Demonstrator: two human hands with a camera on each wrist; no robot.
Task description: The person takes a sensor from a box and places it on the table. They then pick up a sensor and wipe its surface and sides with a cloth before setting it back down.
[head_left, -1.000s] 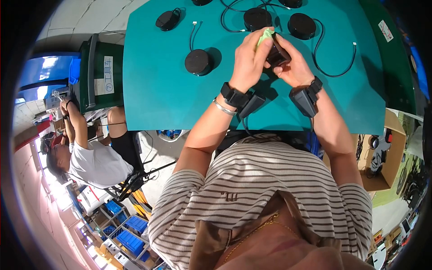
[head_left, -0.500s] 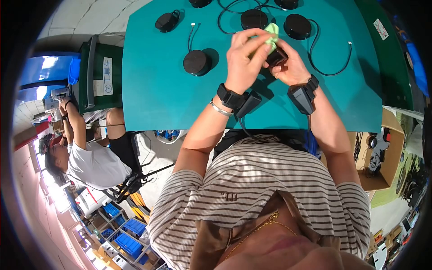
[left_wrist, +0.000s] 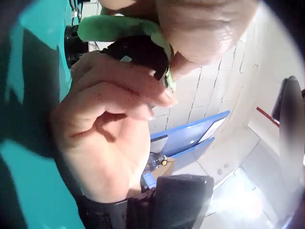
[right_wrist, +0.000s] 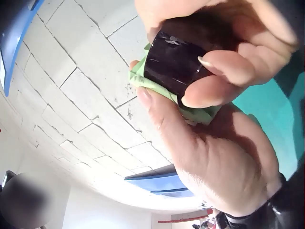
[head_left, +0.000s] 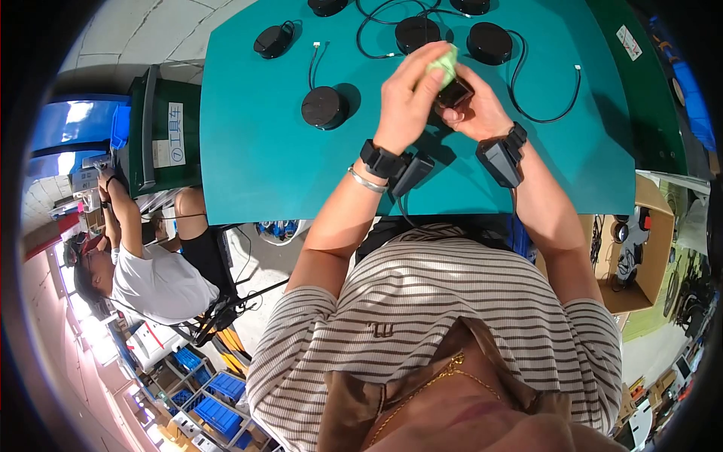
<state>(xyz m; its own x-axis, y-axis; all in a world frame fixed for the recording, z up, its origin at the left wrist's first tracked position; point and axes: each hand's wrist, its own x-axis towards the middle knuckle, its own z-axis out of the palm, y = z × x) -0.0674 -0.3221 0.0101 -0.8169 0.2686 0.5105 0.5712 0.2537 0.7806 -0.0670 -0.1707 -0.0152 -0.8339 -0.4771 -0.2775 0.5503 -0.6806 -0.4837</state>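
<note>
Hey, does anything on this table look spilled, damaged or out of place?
Nothing stands out: no spill or damage shows on the table. The cables lie loosely curved. The left hand holds a cloth against the puck that the right hand grips.

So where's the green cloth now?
In the head view, the green cloth is above and right of centre, pinched in the left hand against the black part in the right hand.

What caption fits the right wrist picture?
Right hand grips glossy black cylinder; left hand holds green cloth against it.
</note>
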